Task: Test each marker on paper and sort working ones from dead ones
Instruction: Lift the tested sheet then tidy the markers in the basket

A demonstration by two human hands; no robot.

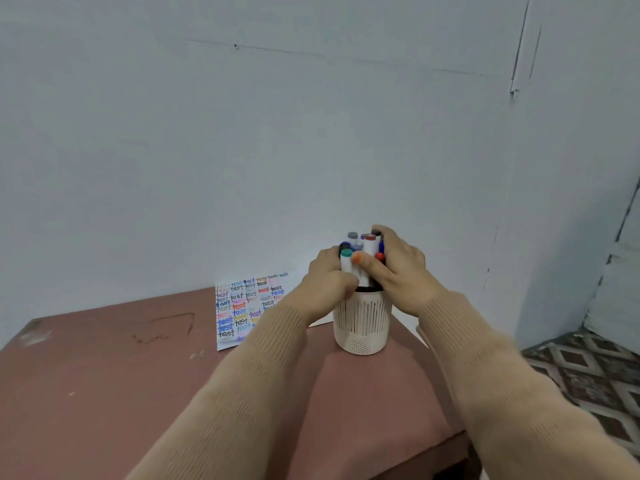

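Just right of the frame's centre, a cream slotted cup point(362, 323) stands on the reddish-brown counter point(104, 393), packed with upright markers point(360, 247). Their caps are green, blue, grey, red and dark. Both hands are clasped on that bundle above the cup's rim. The left hand point(329, 275) wraps it from the left with its fingers curled in against the barrels. The right hand point(401, 268) closes from the right, its fingers point(381, 233) hooked over the far caps and the thumb laid across the near side. An orange tip shows at the thumb's end, and I cannot tell whether it is a nail or a cap.

The paper point(239, 306) lies to the left of the cup, partly hidden under the left sleeve. It is crowded with the word "test" in row after row and many colours — black, blue, red, yellow, pink.

Judging from that sheet, the testing looks mostly or wholly done, since little blank space remains. The sorting is less clear. Every marker in sight sits in this one cup, and no second pile or container shows on the counter. So the cup may hold the working set — or all of them, still unsorted. With both hands on the whole bundle, the step in hand appears to be handling the markers as a group, not picking out one to test.
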